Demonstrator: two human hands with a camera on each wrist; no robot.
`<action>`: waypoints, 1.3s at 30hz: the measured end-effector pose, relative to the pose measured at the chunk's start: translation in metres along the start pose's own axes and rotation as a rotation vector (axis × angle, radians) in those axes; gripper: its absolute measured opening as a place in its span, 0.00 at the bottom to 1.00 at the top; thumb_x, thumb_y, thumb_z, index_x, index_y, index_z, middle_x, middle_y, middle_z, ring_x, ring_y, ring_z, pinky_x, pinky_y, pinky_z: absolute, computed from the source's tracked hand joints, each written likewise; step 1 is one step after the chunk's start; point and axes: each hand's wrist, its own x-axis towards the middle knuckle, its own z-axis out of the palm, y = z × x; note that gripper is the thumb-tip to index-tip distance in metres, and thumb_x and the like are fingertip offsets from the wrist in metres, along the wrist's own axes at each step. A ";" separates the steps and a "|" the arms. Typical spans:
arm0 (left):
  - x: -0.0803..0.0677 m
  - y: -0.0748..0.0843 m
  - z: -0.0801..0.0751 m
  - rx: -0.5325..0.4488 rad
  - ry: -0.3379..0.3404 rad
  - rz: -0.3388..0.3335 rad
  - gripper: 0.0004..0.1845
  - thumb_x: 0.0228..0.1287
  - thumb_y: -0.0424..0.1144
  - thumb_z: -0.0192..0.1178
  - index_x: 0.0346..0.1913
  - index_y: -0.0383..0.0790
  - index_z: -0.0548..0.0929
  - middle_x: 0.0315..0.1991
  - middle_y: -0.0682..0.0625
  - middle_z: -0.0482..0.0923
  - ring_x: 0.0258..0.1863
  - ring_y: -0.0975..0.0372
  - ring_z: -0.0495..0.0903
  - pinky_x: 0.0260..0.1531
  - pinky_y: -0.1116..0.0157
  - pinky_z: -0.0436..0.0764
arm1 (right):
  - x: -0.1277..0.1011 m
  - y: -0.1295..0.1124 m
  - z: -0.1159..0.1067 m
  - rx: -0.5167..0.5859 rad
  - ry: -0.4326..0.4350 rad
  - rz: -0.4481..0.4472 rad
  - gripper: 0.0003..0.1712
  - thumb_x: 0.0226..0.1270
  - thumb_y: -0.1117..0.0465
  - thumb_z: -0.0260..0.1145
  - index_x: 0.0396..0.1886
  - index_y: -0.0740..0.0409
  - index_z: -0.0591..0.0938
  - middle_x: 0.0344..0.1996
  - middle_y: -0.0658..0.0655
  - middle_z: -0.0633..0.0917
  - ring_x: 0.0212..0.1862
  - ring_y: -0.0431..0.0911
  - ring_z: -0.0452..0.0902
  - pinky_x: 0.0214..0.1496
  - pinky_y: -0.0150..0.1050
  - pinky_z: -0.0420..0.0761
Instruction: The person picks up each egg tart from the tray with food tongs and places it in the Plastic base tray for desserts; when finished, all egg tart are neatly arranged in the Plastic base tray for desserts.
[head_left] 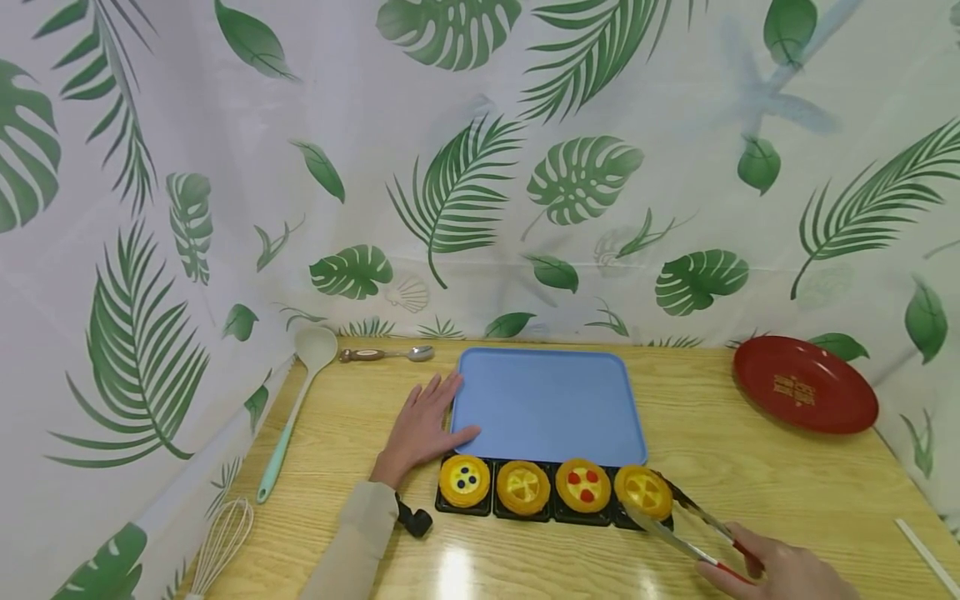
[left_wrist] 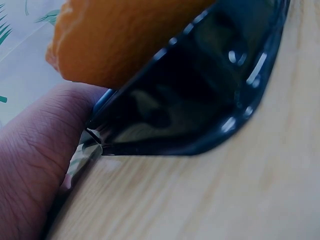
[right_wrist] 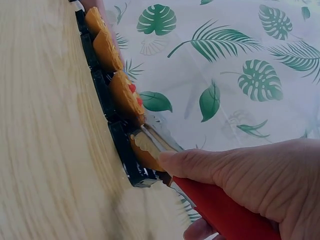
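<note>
In the head view, a row of fruit-topped tarts sits in a black plastic tray [head_left: 483, 510] with square compartments. My right hand [head_left: 783, 571] grips red-handled metal tongs [head_left: 678, 543], whose arms straddle the rightmost tart [head_left: 643, 490], topped with yellow pieces. That tart is still down in its compartment in the right wrist view. Beside it are a tart with red pieces [head_left: 583, 486], another yellow-topped tart [head_left: 522, 487] and one with dark blue dots [head_left: 464, 481]. My left hand [head_left: 423, 425] rests with fingers spread at the left edge of a blue tray [head_left: 547, 408].
A red oval plate [head_left: 806, 385] is at the back right. On the left lie a spoon [head_left: 420, 353], a skimmer with a mint handle [head_left: 288, 425] and a whisk [head_left: 222, 537]. A leaf-patterned curtain [head_left: 480, 208] borders the wooden table; a white strip [head_left: 926, 550] lies far right.
</note>
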 end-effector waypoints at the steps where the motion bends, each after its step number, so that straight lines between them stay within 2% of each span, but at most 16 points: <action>1: 0.000 0.000 0.000 0.001 -0.001 0.000 0.55 0.65 0.78 0.52 0.86 0.52 0.50 0.85 0.55 0.47 0.84 0.53 0.46 0.82 0.46 0.43 | 0.000 -0.001 0.000 0.001 0.000 0.005 0.48 0.58 0.19 0.63 0.54 0.57 0.83 0.20 0.48 0.70 0.22 0.44 0.66 0.26 0.37 0.59; 8: 0.000 0.000 0.000 0.001 0.004 0.007 0.55 0.65 0.77 0.52 0.86 0.51 0.51 0.85 0.54 0.49 0.84 0.53 0.47 0.82 0.46 0.44 | -0.001 -0.004 0.000 0.016 0.024 -0.011 0.39 0.59 0.20 0.64 0.42 0.51 0.81 0.20 0.47 0.70 0.21 0.44 0.66 0.26 0.38 0.58; 13: 0.000 -0.001 0.000 0.005 -0.001 -0.003 0.55 0.65 0.78 0.52 0.86 0.52 0.50 0.85 0.56 0.47 0.84 0.54 0.46 0.82 0.47 0.43 | 0.000 -0.002 -0.005 0.051 0.011 0.010 0.42 0.60 0.20 0.64 0.50 0.52 0.83 0.21 0.47 0.71 0.24 0.44 0.67 0.27 0.38 0.59; 15: 0.000 -0.001 0.000 0.003 0.002 -0.002 0.55 0.65 0.78 0.52 0.86 0.52 0.51 0.85 0.56 0.48 0.84 0.54 0.46 0.82 0.47 0.43 | 0.000 -0.001 -0.009 0.078 0.015 0.028 0.46 0.60 0.20 0.64 0.55 0.54 0.83 0.22 0.48 0.71 0.25 0.44 0.68 0.27 0.38 0.60; 16: 0.000 -0.002 0.001 0.003 0.002 -0.003 0.55 0.65 0.78 0.52 0.86 0.52 0.51 0.85 0.56 0.48 0.84 0.54 0.45 0.82 0.47 0.43 | 0.000 0.000 -0.011 0.089 0.026 0.032 0.45 0.60 0.20 0.64 0.54 0.54 0.83 0.23 0.48 0.71 0.25 0.44 0.67 0.27 0.38 0.60; 18: 0.000 -0.002 0.001 0.003 0.002 -0.005 0.55 0.65 0.78 0.51 0.86 0.52 0.50 0.85 0.56 0.48 0.85 0.55 0.45 0.82 0.47 0.43 | -0.001 0.000 -0.014 0.112 0.065 0.039 0.45 0.59 0.20 0.65 0.53 0.55 0.84 0.23 0.48 0.71 0.25 0.45 0.67 0.26 0.38 0.60; 22: 0.000 -0.002 0.001 0.003 0.000 -0.007 0.55 0.65 0.78 0.51 0.86 0.53 0.50 0.85 0.56 0.47 0.85 0.55 0.45 0.82 0.47 0.43 | -0.004 -0.003 -0.023 0.161 0.194 0.037 0.36 0.60 0.24 0.68 0.38 0.53 0.81 0.20 0.49 0.69 0.23 0.46 0.65 0.24 0.36 0.58; 24: 0.000 -0.002 0.001 0.004 -0.003 -0.008 0.55 0.65 0.79 0.51 0.86 0.53 0.49 0.85 0.57 0.46 0.85 0.55 0.45 0.82 0.48 0.43 | -0.002 -0.006 -0.028 0.178 0.249 0.018 0.34 0.62 0.26 0.69 0.34 0.52 0.78 0.20 0.49 0.69 0.22 0.46 0.64 0.23 0.36 0.57; 30: 0.001 -0.002 -0.001 0.013 -0.010 -0.004 0.55 0.65 0.78 0.51 0.86 0.54 0.49 0.85 0.57 0.46 0.85 0.55 0.44 0.82 0.48 0.42 | 0.021 -0.009 -0.038 0.220 0.291 -0.021 0.34 0.68 0.28 0.65 0.38 0.56 0.77 0.21 0.52 0.70 0.24 0.47 0.65 0.26 0.38 0.60; 36: 0.001 -0.002 0.000 0.007 -0.010 0.004 0.55 0.65 0.78 0.51 0.86 0.53 0.50 0.85 0.56 0.47 0.85 0.55 0.45 0.82 0.48 0.43 | 0.054 -0.006 -0.029 0.294 0.357 -0.069 0.34 0.72 0.30 0.63 0.40 0.60 0.74 0.23 0.53 0.73 0.26 0.47 0.66 0.24 0.36 0.62; 39: 0.000 -0.003 0.000 0.013 -0.004 0.002 0.55 0.65 0.78 0.51 0.86 0.53 0.50 0.85 0.56 0.47 0.84 0.55 0.45 0.82 0.48 0.44 | 0.071 -0.003 -0.024 0.307 0.403 -0.088 0.33 0.73 0.33 0.63 0.37 0.60 0.72 0.21 0.53 0.72 0.24 0.46 0.66 0.23 0.37 0.62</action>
